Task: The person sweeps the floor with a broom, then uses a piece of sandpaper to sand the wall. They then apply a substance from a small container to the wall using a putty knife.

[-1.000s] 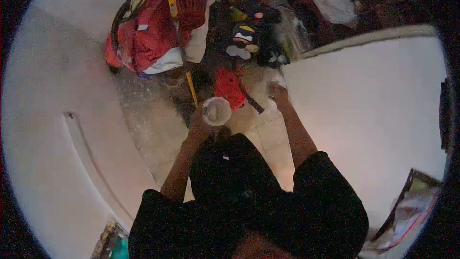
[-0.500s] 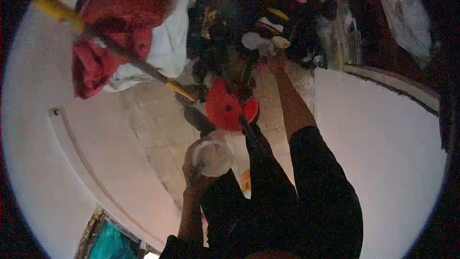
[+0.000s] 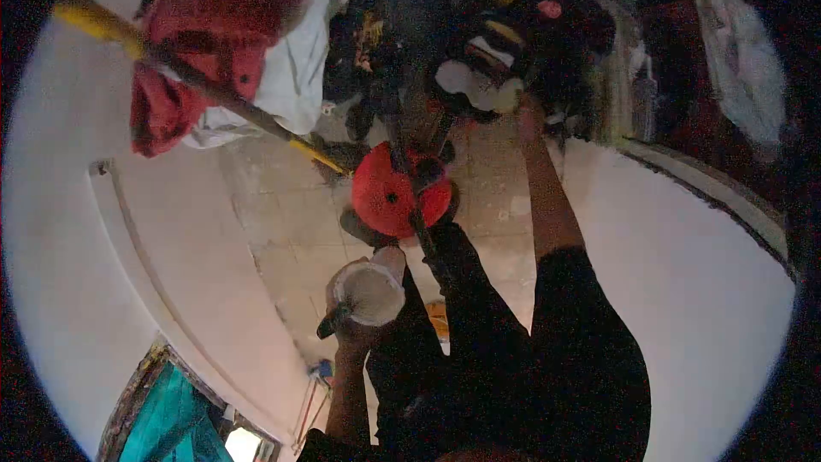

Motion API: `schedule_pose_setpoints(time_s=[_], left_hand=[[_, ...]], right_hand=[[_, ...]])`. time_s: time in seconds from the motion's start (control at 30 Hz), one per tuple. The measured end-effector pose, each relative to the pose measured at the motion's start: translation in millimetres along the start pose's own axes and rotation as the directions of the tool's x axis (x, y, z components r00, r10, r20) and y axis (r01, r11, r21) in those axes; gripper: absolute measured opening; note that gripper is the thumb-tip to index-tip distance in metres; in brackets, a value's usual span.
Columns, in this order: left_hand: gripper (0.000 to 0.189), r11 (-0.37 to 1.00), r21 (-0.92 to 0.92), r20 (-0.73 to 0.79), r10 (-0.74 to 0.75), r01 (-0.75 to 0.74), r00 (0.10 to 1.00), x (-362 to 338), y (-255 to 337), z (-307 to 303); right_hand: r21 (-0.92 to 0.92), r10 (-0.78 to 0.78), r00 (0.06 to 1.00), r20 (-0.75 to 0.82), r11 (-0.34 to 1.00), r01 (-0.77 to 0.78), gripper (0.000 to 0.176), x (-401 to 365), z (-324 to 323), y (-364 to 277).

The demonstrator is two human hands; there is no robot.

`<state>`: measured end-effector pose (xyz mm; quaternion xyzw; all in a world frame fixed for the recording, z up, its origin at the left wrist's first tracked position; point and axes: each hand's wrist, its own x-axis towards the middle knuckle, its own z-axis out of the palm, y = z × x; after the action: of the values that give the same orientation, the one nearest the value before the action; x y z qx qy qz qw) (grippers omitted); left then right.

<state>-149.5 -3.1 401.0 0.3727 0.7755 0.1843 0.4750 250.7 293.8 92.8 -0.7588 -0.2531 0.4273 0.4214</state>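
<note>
My left hand (image 3: pixel 352 335) is closed around a white round tub (image 3: pixel 380 295), seen from above with its rim toward me. A dark green handle-like piece (image 3: pixel 332 322) sticks out at the tub's left side. My right hand (image 3: pixel 529 120) reaches far forward to a dark heap and touches or lies beside a pale, dark-edged item (image 3: pixel 475 85). Its fingers are dim and partly hidden, so their grip cannot be made out. Between my arms, near my feet, stands a red round disc (image 3: pixel 389 197) with a dark pole running across it.
A brown and yellow pole (image 3: pixel 222 98) slants across the left. Red cloth (image 3: pixel 184 77) and white cloth (image 3: pixel 299 68) hang behind it. Dark clutter fills the far side, and white plastic (image 3: pixel 744 77) hangs at right. The floor is tiled (image 3: pixel 299 222). Teal cloth (image 3: pixel 175 423) shows at lower left.
The view has shifted slightly. My right hand has moved rightward beside the pale item, which shows more dark edging. My left hand has turned the tub, bringing the dark green piece into sight.
</note>
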Motion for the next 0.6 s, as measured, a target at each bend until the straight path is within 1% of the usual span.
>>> schedule_pose_setpoints(time_s=[0.03, 0.1, 0.13, 0.2, 0.27, 0.33, 0.37, 0.4, 0.43, 0.47, 0.5, 0.53, 0.57, 0.6], left_hand=[[0.097, 1.0, -0.007, -0.001, 0.018, -0.018, 1.0, -6, 3, -4], [0.097, 0.986, -0.078, -0.115, 0.135, -0.145, 0.984, -15, 29, -13], [0.097, 0.981, -0.085, -0.123, 0.163, -0.173, 0.979, -18, 45, -18], [0.092, 0.957, 0.176, -0.138, 0.258, -0.233, 0.956, -30, 76, -35], [0.088, 0.904, 0.29, -0.165, 0.371, -0.315, 0.914, -43, 84, -54], [0.088, 0.943, 0.069, -0.164, 0.333, -0.326, 0.929, -55, 88, -73], [0.088, 0.941, -0.009, -0.153, 0.333, -0.338, 0.93, -61, 97, -83], [0.088, 0.934, -0.002, -0.179, 0.352, -0.358, 0.919, -76, 104, -90], [0.088, 0.927, 0.013, -0.201, 0.369, -0.374, 0.907, -90, 112, -98], [0.086, 0.918, -0.108, -0.216, 0.353, -0.382, 0.91, -99, 108, -108], [0.085, 0.893, -0.23, -0.23, 0.337, -0.388, 0.913, -108, 105, -119], [0.083, 0.853, -0.346, -0.245, 0.321, -0.392, 0.915, -118, 106, -129], [0.08, 0.842, -0.261, -0.238, 0.418, -0.473, 0.876, -125, 106, -142], [0.077, 0.816, -0.17, -0.224, 0.514, -0.552, 0.828, -128, 105, -148]], right_hand=[[0.124, 0.028, 0.999, 0.025, 0.992, -0.031, 0.037, -18, -12, -23], [0.342, 0.078, 0.989, 0.124, 0.932, -0.117, 0.037, -65, -35, -70], [0.429, 0.086, 0.98, 0.18, 0.89, -0.157, 0.037, -87, -45, -97], [0.551, 0.082, 0.943, 0.322, 0.794, -0.258, 0.037, -134, -58, -150], [0.602, 0.041, 0.885, 0.463, 0.719, -0.348, 0.037, -181, -62, -211], [0.61, -0.046, 0.82, 0.57, 0.692, -0.385, 0.037, -225, -58, -274], [0.619, -0.104, 0.787, 0.609, 0.683, -0.388, 0.037, -245, -52, -300], [0.628, -0.135, 0.775, 0.617, 0.678, -0.382, 0.037, -254, -53, -302], [0.678, -0.194, 0.763, 0.617, 0.623, -0.39, 0.039, -258, -49, -296], [0.717, -0.243, 0.75, 0.615, 0.568, -0.404, 0.041, -267, -41, -301], [0.718, -0.267, 0.737, 0.621, 0.57, -0.4, 0.041, -276, -33, -309], [0.685, -0.291, 0.709, 0.643, 0.632, -0.363, 0.042, -293, -23, -325], [0.654, -0.315, 0.68, 0.661, 0.687, -0.317, 0.043, -308, -17, -339], [0.663, -0.342, 0.669, 0.66, 0.683, -0.305, 0.043, -316, -17, -347]])
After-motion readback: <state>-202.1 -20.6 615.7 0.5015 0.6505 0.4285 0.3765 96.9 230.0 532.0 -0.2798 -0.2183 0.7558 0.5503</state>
